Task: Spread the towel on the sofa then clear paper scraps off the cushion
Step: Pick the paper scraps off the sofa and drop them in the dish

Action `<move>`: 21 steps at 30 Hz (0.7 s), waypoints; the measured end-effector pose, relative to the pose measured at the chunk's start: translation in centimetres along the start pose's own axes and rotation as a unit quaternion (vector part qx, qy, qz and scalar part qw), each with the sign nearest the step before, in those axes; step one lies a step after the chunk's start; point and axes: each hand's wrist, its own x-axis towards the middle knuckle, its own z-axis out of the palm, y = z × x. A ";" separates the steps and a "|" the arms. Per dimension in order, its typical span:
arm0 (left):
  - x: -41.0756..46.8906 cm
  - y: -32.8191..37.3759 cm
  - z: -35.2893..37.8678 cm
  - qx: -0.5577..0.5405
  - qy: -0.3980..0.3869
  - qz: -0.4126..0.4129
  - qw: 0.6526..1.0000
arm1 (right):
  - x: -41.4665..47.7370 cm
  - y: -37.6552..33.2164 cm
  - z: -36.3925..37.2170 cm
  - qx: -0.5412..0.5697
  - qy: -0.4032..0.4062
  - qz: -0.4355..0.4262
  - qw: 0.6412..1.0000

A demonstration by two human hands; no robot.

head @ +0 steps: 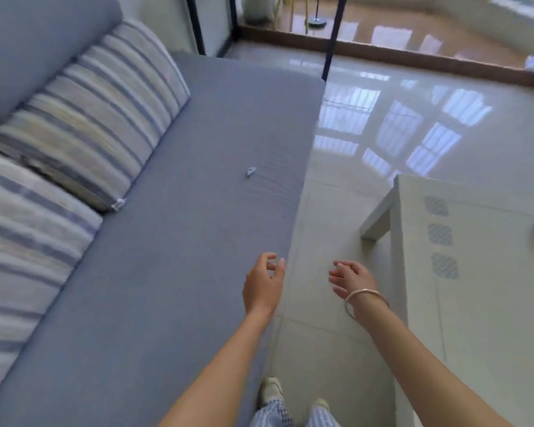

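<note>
A blue-grey sofa seat cushion point(179, 241) runs from the lower left to the upper middle. One small white paper scrap point(251, 171) lies on it near the front edge. My left hand point(263, 285) hovers over the cushion's front edge, fingers loosely curled, holding nothing. My right hand point(353, 280), with a bangle on the wrist, hangs over the floor beside the sofa, fingers relaxed and empty. No towel shows in view.
Two striped pillows point(99, 112) point(22, 241) lean along the sofa back at left. A white low table point(463, 288) stands at right, close to my right arm. Glossy tiled floor point(383, 134) lies between sofa and table. My feet point(290, 399) are at the bottom.
</note>
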 end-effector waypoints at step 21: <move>34.0 -1.8 -9.8 -0.114 0.172 -0.180 0.962 | 26.0 -16.9 30.8 -0.281 -0.172 -0.001 0.944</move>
